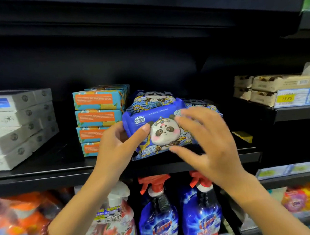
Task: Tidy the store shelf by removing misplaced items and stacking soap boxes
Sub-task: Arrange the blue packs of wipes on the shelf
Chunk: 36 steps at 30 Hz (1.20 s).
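Observation:
A blue pack of baby wipes [156,128] with a panda picture sits tilted at the front of the black middle shelf [45,171]. My left hand [119,148] grips its left end, thumb on the front. My right hand [206,141] is spread over its right side with fingers extended, blurred. More panda wipe packs [153,99] lie behind it. To the left stands a stack of blue and orange soap boxes [96,117]. Further left is a leaning stack of grey-white boxes [18,125].
Below the shelf stand blue spray bottles [158,213] with red triggers and a white pump bottle [116,210]. At the right, a neighbouring shelf holds beige boxes [263,87] and a yellow price tag [286,98]. A small yellow item [242,135] lies at the shelf's right end.

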Available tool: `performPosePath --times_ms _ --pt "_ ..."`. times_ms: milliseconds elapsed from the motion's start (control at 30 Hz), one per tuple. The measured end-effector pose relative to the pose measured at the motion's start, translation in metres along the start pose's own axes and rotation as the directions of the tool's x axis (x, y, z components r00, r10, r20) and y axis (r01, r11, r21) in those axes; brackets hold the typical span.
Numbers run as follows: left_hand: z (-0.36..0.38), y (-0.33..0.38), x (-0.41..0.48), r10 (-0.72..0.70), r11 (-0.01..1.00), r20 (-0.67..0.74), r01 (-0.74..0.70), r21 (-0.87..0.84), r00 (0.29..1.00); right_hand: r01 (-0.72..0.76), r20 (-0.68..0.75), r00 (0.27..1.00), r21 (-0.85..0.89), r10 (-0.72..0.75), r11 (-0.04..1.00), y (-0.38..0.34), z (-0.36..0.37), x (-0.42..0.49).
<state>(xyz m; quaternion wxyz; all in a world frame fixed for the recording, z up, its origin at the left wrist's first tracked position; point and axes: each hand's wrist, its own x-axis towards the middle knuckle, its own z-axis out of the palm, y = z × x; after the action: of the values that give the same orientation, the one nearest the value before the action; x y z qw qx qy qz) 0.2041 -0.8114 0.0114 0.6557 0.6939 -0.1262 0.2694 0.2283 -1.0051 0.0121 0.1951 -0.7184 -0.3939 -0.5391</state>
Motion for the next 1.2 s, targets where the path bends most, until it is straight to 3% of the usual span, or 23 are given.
performPosePath --times_ms 100,233,333,467,533,667,767,800,867,933,1033,1133,1200 --pt "-0.004 -0.002 -0.001 0.087 0.996 0.080 -0.089 0.014 0.993 -0.220 0.145 0.968 0.095 0.206 0.971 0.006 -0.011 0.015" --pt "-0.006 -0.005 -0.003 0.187 0.980 0.200 -0.196 0.026 0.962 -0.323 0.392 0.889 0.167 0.238 0.932 0.009 -0.019 0.024" --pt "-0.007 -0.006 -0.005 0.253 0.961 0.230 -0.272 0.053 0.940 -0.252 0.351 0.918 0.165 0.182 0.954 0.004 -0.017 0.022" --pt "-0.013 0.000 -0.007 0.334 0.915 0.197 -0.367 0.170 0.922 -0.162 0.116 0.982 0.082 0.152 0.983 0.001 -0.009 0.011" --pt "-0.013 0.007 -0.010 0.269 0.934 0.153 -0.296 0.199 0.951 -0.072 0.009 0.997 -0.032 0.072 0.997 0.003 -0.005 0.005" --pt "-0.006 0.020 -0.010 -0.009 0.973 0.031 0.002 0.229 0.999 0.079 -0.142 0.986 -0.091 -0.092 0.993 0.005 0.003 -0.004" --pt "0.002 0.024 -0.009 -0.332 0.940 0.187 0.340 -0.011 0.925 0.178 -0.189 0.962 -0.120 -0.199 0.977 -0.002 0.007 -0.009" --pt "0.003 0.023 -0.010 -0.395 0.899 0.236 0.427 -0.100 0.888 0.209 -0.190 0.954 -0.124 -0.230 0.970 -0.003 0.008 -0.010" --pt "0.003 0.019 -0.012 -0.409 0.861 0.276 0.468 -0.198 0.870 0.249 -0.167 0.949 -0.127 -0.268 0.960 -0.004 0.010 -0.012" --pt "0.003 0.014 -0.012 -0.361 0.880 0.280 0.424 -0.212 0.890 0.250 -0.087 0.961 -0.119 -0.261 0.961 0.001 0.010 -0.013" --pt "0.000 0.006 -0.010 -0.200 0.956 0.200 0.236 -0.175 0.959 0.216 0.101 0.972 -0.053 -0.210 0.975 0.005 0.003 -0.012" --pt "-0.003 -0.002 -0.010 0.001 1.000 0.096 -0.003 0.020 0.995 0.111 0.142 0.984 -0.041 -0.104 0.993 0.004 -0.005 -0.006" --pt "-0.002 -0.004 -0.012 0.134 0.982 0.127 -0.149 0.117 0.983 0.057 0.169 0.985 -0.070 -0.045 0.996 0.002 -0.008 0.001"
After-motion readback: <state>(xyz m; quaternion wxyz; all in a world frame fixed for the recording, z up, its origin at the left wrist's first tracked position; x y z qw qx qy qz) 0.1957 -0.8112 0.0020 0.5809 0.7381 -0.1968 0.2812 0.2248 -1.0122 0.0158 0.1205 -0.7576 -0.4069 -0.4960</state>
